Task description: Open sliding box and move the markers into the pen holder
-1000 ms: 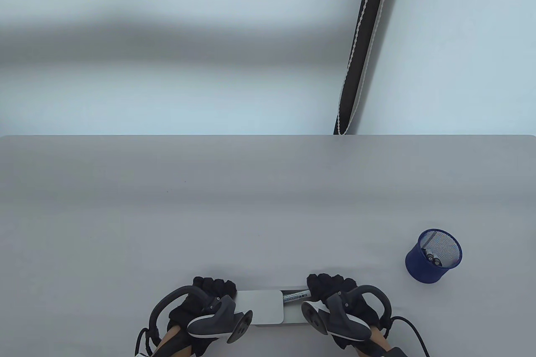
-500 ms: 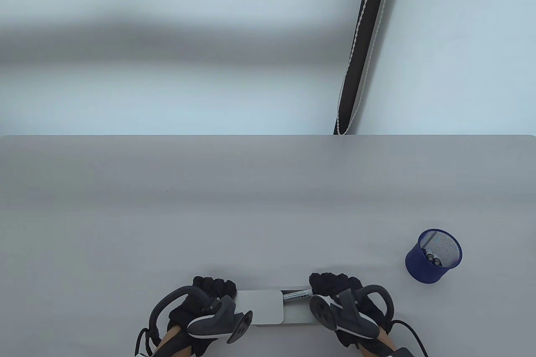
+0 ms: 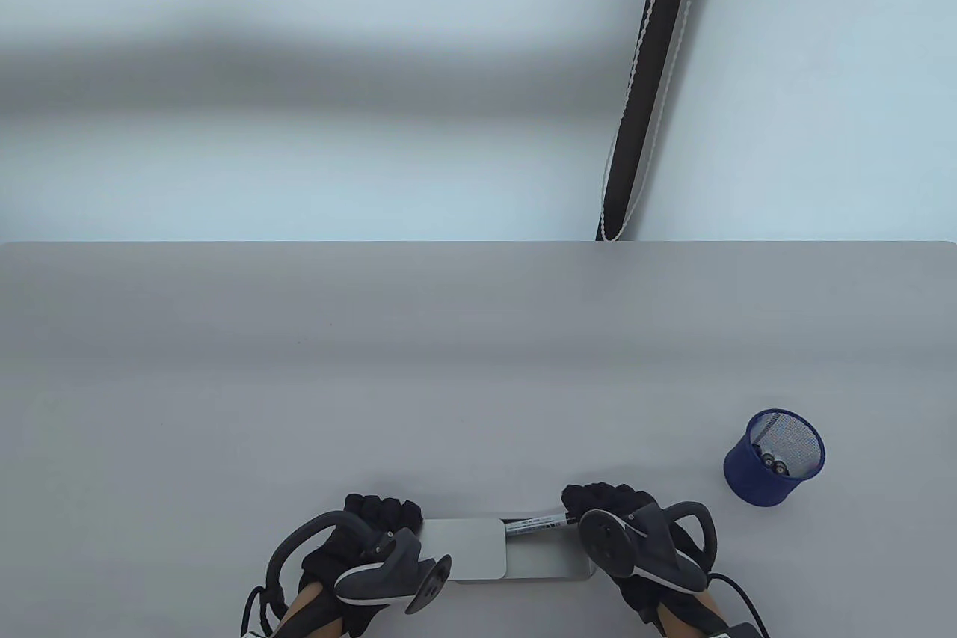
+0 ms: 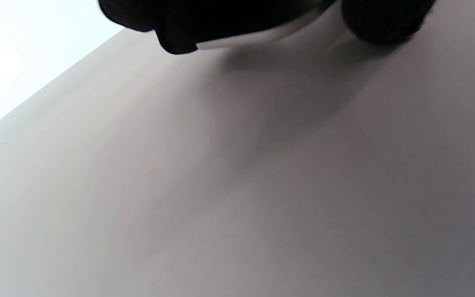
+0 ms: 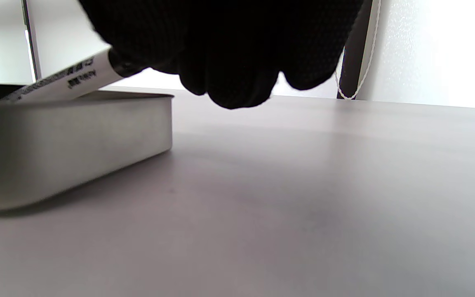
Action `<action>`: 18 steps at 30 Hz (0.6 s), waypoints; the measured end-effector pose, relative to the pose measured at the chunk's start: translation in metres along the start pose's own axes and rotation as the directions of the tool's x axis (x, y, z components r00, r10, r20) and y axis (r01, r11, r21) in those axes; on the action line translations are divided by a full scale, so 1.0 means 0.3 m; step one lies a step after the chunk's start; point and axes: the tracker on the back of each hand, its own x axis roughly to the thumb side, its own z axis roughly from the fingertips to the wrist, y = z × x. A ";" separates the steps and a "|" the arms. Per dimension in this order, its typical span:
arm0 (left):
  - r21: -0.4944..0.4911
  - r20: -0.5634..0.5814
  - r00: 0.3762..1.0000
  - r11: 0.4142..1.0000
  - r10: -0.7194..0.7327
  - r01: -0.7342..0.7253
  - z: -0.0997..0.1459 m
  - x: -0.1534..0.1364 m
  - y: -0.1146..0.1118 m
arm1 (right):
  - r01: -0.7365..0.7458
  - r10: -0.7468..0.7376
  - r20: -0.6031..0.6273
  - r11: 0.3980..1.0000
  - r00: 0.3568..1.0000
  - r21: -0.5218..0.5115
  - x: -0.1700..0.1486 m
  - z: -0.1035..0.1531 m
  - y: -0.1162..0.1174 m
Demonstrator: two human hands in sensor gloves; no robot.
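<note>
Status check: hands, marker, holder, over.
Left hand grips sliding box lid end. Right hand pinches marker, one end lifted over the box rim. Pen holder to the right, two markers inside; path unobstructed.

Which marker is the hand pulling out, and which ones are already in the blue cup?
The white marker pinched by the right hand is being lifted, tilted over the box edge. Two others stand in the blue pen holder, only their tips showing.

Right hand (image 3: 613, 518) grips a marker (image 3: 540, 523) angled out of the open sliding box (image 3: 546, 565); left hand (image 3: 374, 518) holds its lid (image 3: 465, 548); blue mesh pen holder (image 3: 770, 460) stands well right
</note>
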 end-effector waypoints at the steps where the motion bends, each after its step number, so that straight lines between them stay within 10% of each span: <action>1: 0.000 0.000 1.000 1.000 0.000 0.000 0.000 0.000 0.000 | 0.018 -0.018 -0.002 1.000 1.000 0.001 -0.006 0.001 -0.005; 18: 0.000 0.000 1.000 1.000 0.000 0.000 0.000 0.000 0.000 | 0.207 -0.208 -0.045 0.978 0.977 -0.039 -0.082 0.012 -0.071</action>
